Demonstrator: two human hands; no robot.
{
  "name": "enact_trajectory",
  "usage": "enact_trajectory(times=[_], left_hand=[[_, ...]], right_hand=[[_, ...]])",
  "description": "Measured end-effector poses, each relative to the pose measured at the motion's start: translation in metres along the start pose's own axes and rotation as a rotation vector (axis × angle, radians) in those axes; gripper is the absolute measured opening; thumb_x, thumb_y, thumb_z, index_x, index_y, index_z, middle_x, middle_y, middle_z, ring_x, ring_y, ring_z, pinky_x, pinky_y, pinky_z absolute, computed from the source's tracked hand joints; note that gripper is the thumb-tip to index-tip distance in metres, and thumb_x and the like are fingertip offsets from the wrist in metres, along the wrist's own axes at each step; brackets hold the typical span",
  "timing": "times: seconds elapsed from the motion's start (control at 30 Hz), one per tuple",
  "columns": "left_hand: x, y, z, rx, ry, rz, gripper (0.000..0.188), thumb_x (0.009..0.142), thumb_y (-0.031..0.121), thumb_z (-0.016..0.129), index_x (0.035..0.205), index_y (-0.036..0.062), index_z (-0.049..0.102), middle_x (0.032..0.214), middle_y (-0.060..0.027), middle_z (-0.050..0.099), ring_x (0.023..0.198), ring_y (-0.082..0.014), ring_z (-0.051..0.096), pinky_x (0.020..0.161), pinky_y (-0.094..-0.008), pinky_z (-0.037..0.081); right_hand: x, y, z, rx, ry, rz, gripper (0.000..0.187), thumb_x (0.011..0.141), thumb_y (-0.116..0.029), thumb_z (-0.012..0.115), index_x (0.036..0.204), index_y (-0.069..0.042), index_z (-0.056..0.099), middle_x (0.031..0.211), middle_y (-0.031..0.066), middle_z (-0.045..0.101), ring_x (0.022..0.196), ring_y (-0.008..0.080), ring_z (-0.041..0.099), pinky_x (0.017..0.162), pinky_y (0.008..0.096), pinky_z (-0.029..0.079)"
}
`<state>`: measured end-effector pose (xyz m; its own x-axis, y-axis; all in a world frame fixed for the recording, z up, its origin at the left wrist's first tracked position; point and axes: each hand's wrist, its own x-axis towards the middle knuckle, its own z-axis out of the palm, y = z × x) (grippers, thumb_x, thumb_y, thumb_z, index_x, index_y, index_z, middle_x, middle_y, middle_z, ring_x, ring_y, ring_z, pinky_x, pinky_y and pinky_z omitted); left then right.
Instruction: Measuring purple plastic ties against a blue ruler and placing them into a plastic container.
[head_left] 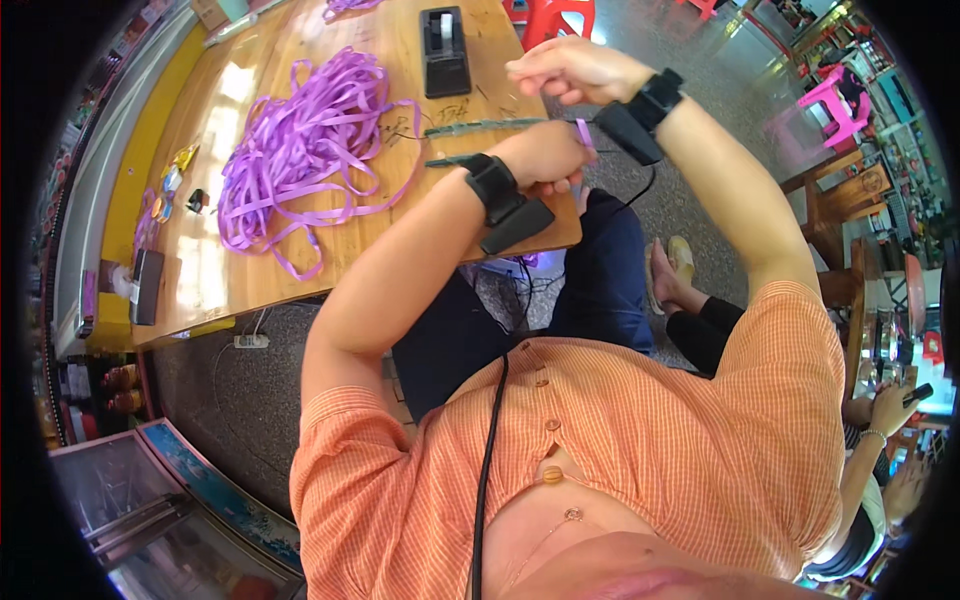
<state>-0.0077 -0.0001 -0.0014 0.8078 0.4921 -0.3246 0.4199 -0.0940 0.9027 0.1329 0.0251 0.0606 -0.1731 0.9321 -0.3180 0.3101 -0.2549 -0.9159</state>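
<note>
My left hand (548, 155) is closed at the table's right corner, with a short end of purple ribbon (584, 131) poking out at its fingertips. Just above and beyond it, my right hand (578, 72) is raised with thumb and fingers pinched together; whether something thin is between them cannot be made out. A large tangled heap of purple ribbon (318, 140) lies to the left on the wooden table (400, 225). Two narrow dark green strips (480, 127) lie beside my left hand. At the far side stands a black tape dispenser (446, 55) with a pale roll.
A second black dispenser (147, 287) stands by the table's left edge, near small wrapped items (178, 168). Red stools (558, 20) stand past the far corner, a pink stool (838, 108) farther right. Another person's foot (668, 275) shows on the floor. A black cable hangs before me.
</note>
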Motion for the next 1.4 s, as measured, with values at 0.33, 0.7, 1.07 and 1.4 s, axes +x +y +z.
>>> enact_trajectory(times=[0.33, 0.7, 1.07, 1.4], left_hand=[[0.001, 0.006, -0.004, -0.075, -0.085, -0.036, 0.027, 0.101, 0.027, 0.052, 0.091, 0.0033, 0.062, 0.060, 0.0020, 0.049, 0.041, -0.0061, 0.041, 0.036, -0.0237, 0.031], [-0.004, 0.013, 0.000, -0.093, -0.066, -0.034, 0.025, 0.101, 0.025, 0.052, 0.086, 0.0059, 0.058, 0.060, 0.0029, 0.049, 0.042, -0.0048, 0.042, 0.036, -0.0226, 0.031], [-0.008, 0.015, -0.002, -0.099, -0.054, -0.012, 0.024, 0.098, 0.022, 0.054, 0.084, 0.0034, 0.060, 0.061, 0.0013, 0.053, 0.044, -0.0073, 0.048, 0.037, -0.0252, 0.036], [-0.009, 0.017, 0.001, -0.103, -0.027, -0.029, 0.021, 0.100, 0.022, 0.052, 0.089, 0.0048, 0.058, 0.061, 0.0016, 0.051, 0.042, -0.0060, 0.043, 0.037, -0.0227, 0.031]], right_hand=[[-0.044, 0.043, -0.062, -0.675, -0.183, -0.056, 0.022, 0.091, -0.027, 0.068, 0.091, -0.006, 0.072, 0.072, -0.0024, 0.066, 0.058, 0.0042, 0.051, 0.053, 0.0224, 0.039], [-0.038, 0.025, -0.048, -0.964, -0.191, -0.068, 0.022, 0.085, -0.022, 0.071, 0.081, -0.001, 0.071, 0.066, 0.0034, 0.068, 0.064, 0.0128, 0.064, 0.063, 0.0293, 0.049], [-0.056, 0.018, -0.035, -1.160, 0.093, 0.053, 0.042, 0.078, -0.042, 0.078, 0.069, -0.003, 0.066, 0.057, 0.0052, 0.063, 0.057, 0.0176, 0.062, 0.054, 0.0336, 0.048], [-0.033, 0.051, -0.051, -1.151, -0.179, -0.772, 0.029, 0.070, 0.005, 0.064, 0.092, -0.010, 0.076, 0.130, 0.0214, 0.057, 0.106, 0.0367, 0.061, 0.092, 0.0392, 0.050]])
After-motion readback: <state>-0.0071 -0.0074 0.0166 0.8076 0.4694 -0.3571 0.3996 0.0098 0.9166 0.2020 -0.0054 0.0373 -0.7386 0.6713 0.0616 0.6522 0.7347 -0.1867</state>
